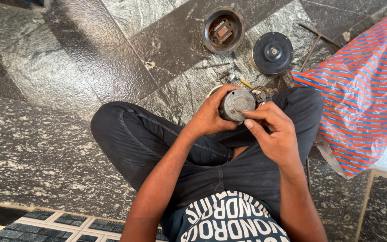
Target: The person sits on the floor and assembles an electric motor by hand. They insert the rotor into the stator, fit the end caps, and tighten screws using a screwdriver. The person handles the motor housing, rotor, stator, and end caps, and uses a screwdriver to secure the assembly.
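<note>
I sit cross-legged on a stone floor in dark trousers. My left hand (210, 115) wraps around a small round grey metal motor part (236, 105), held above my lap. The fingers of my right hand (272, 130) pinch at the front edge of the same part, thumb and forefinger touching its rim. The far end of the part shows brownish fittings beside my right fingers.
On the floor ahead lie a round metal housing with a winding inside (223, 30), a dark disc-shaped cover (272, 52), a thin T-shaped rod (315, 41) and a screwdriver with a yellow handle (242, 82). A red-and-blue striped sack (363, 89) lies at my right.
</note>
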A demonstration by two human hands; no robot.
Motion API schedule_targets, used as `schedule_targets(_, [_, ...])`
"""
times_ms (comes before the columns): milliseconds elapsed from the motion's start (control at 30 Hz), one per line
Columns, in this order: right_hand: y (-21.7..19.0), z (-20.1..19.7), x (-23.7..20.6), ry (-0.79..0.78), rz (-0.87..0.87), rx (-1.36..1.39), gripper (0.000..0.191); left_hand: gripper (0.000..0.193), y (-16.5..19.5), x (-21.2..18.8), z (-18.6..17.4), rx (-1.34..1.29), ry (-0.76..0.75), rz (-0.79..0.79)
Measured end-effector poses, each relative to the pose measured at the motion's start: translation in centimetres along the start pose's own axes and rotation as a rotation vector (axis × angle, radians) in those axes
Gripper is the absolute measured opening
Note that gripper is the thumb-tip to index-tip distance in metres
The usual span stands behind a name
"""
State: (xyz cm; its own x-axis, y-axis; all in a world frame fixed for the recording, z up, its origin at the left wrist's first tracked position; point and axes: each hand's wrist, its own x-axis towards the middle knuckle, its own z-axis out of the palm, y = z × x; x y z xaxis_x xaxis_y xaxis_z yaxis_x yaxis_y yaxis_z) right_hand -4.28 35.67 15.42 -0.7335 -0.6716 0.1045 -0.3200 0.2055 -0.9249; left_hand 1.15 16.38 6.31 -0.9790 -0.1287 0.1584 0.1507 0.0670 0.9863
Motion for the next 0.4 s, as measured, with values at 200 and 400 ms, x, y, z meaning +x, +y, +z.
schedule_targets(200, [1.1,1.0,0.5,0.089,0.004,0.073,0.025,0.093,0.3,0.1,0.0,0.029,-0.003,-0.058])
schedule_targets(400, [0.6,-0.3,0.1,-0.008,0.015,0.036,0.020,0.094,0.6,0.2,0.0,0.058,-0.009,-0.059])
